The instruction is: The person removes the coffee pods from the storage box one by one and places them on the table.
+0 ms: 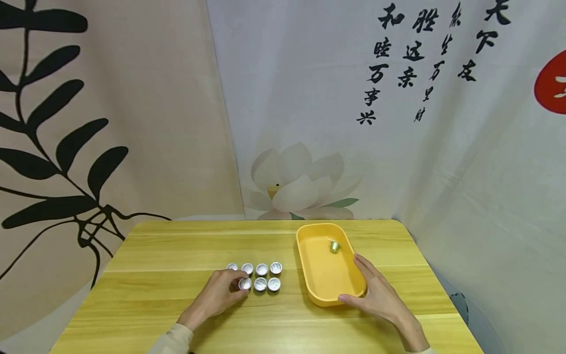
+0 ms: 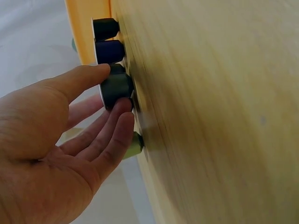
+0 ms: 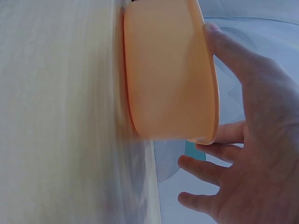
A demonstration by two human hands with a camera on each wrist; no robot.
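Observation:
Between thumb and fingers my left hand (image 1: pixel 219 293) pinches a dark green coffee capsule (image 2: pixel 115 89), at the left end of the nearer row. Its silver lid (image 1: pixel 244 283) faces up. Two more capsules, one with its lid showing (image 1: pixel 260 284), continue that row to the right. Behind them runs a row of several others, including a dark blue capsule (image 2: pixel 109 51) and a light green capsule (image 2: pixel 134 145), partly hidden by my fingers. My right hand (image 1: pixel 378 295) rests against the yellow tray (image 1: pixel 309 265) at its near right corner, fingers spread and thumb on the rim.
A gold-green capsule (image 1: pixel 334 247) lies inside the tray, toward its far end. The wooden table (image 1: pixel 177 250) ends at a back edge before a hanging cloth (image 1: pixel 300 98) printed with writing and a flower.

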